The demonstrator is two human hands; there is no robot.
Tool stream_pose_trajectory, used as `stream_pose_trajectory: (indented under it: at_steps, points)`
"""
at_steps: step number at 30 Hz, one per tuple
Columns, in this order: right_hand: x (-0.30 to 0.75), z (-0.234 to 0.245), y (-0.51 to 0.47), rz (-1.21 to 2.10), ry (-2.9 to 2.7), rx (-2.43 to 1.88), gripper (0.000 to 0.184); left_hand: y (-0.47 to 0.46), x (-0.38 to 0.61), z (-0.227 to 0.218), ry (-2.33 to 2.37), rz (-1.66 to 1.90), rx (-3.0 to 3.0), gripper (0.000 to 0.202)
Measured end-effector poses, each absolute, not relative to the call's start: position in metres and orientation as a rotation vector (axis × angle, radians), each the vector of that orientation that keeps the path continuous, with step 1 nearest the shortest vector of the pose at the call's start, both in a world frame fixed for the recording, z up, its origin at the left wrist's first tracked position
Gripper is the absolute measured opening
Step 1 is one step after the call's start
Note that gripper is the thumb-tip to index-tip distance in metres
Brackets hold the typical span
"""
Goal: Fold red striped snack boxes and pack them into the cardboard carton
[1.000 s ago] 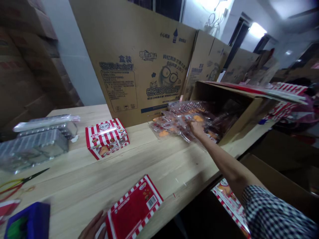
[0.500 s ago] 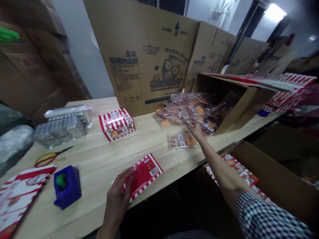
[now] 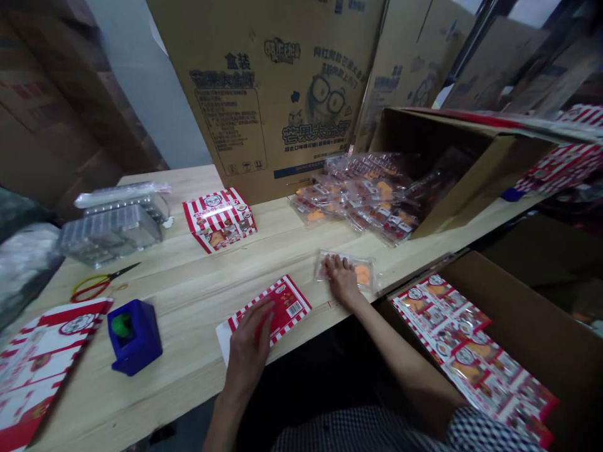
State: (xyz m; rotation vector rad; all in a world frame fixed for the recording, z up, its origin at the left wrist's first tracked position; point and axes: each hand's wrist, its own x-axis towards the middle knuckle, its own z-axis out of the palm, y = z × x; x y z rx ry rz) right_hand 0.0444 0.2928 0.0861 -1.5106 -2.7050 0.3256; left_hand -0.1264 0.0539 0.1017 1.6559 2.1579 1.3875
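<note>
My left hand (image 3: 249,342) lies flat, fingers stretched out, on a flattened red-and-white striped carton (image 3: 277,307) near the table's front edge. My right hand (image 3: 342,279) rests palm down on a clear snack packet (image 3: 360,273) with orange pieces, just right of the carton. A heap of similar clear packets (image 3: 358,201) spills from an open cardboard box (image 3: 471,169) lying on its side at the back right. An assembled striped box (image 3: 219,220) stands further back on the table.
A blue tape dispenser (image 3: 134,336), scissors with red and yellow handles (image 3: 97,285) and stacked clear trays (image 3: 113,223) sit to the left. Flat striped cartons (image 3: 32,364) lie at the far left. A floor box (image 3: 471,358) of filled striped boxes stands right. Tall cartons (image 3: 273,94) wall the back.
My right hand pulled one clear packet out of the heap and drew it toward the front edge. My left hand settled onto the flat striped carton. The view tilted down.
</note>
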Motion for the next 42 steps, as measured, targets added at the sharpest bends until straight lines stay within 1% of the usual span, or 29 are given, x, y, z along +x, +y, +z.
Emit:
stream_pose_trajectory:
  at_steps: [3,5,6,9,10,11,13,14,15,16,18,19,20,22,24,26,28,30,33,39,42]
  points:
    - [0.055,0.116,0.296,0.296,-2.706,-1.401,0.054,0.061,-0.124,0.107,2.161,1.377,1.666,0.031]
    - [0.065,0.145,0.295,0.301,-2.722,-1.301,0.048,0.067,-0.123,0.120,2.211,1.413,1.657,0.039]
    - [0.068,0.161,0.292,0.310,-2.735,-1.233,0.047,0.070,-0.122,0.130,2.242,1.437,1.668,0.049]
    - [0.069,0.207,0.267,0.414,-2.825,-0.896,0.041,0.077,-0.122,0.164,2.255,1.443,1.814,0.088]
    - [0.066,0.219,0.255,0.518,-2.862,-0.672,0.038,0.077,-0.122,0.175,2.212,1.417,1.874,0.092]
    - [0.061,0.230,0.242,0.634,-2.879,-0.489,0.033,0.074,-0.123,0.184,2.152,1.369,1.910,0.086]
    - [0.050,0.244,0.216,0.856,-2.841,-0.212,0.028,0.061,-0.127,0.198,2.021,1.237,1.863,0.059]
    - [0.045,0.247,0.205,0.946,-2.793,-0.141,0.027,0.049,-0.129,0.201,1.979,1.202,1.783,0.044]
    - [0.040,0.249,0.196,1.012,-2.736,-0.098,0.029,0.035,-0.133,0.202,1.964,1.209,1.670,0.033]
    - [0.036,0.249,0.191,1.050,-2.684,-0.074,0.037,0.018,-0.137,0.201,1.978,1.264,1.524,0.027]
    - [0.027,0.243,0.190,1.054,-2.643,-0.021,0.067,-0.022,-0.147,0.193,2.068,1.517,1.141,0.027]
    - [0.022,0.237,0.193,1.018,-2.670,0.009,0.083,-0.044,-0.154,0.187,2.115,1.669,0.916,0.031]
    - [0.016,0.227,0.198,0.959,-2.727,0.037,0.094,-0.066,-0.161,0.181,2.150,1.809,0.689,0.037]
    - [-0.002,0.200,0.208,0.799,-2.919,0.051,0.105,-0.105,-0.174,0.167,2.198,1.997,0.323,0.050]
    - [-0.024,0.166,0.214,0.640,-3.135,0.045,0.115,-0.133,-0.185,0.154,2.155,2.046,0.114,0.059]
    - [-0.046,0.132,0.215,0.584,-3.306,0.058,0.126,-0.149,-0.194,0.142,2.030,1.987,0.018,0.064]
    - [-0.063,0.104,0.213,0.589,-3.417,0.089,0.134,-0.154,-0.201,0.133,1.884,1.855,0.009,0.067]
    - [-0.072,0.086,0.211,0.646,-3.465,0.112,0.139,-0.153,-0.210,0.124,1.781,1.730,0.042,0.066]
    - [-0.071,0.075,0.211,0.744,-3.424,0.115,0.140,-0.148,-0.226,0.112,1.741,1.660,0.084,0.060]
    - [-0.051,0.081,0.202,0.827,-3.363,0.170,0.137,-0.127,-0.243,0.102,1.756,1.610,0.185,0.046]
    - [-0.039,0.082,0.189,0.821,-3.362,0.152,0.132,-0.112,-0.237,0.100,1.780,1.681,0.160,0.046]
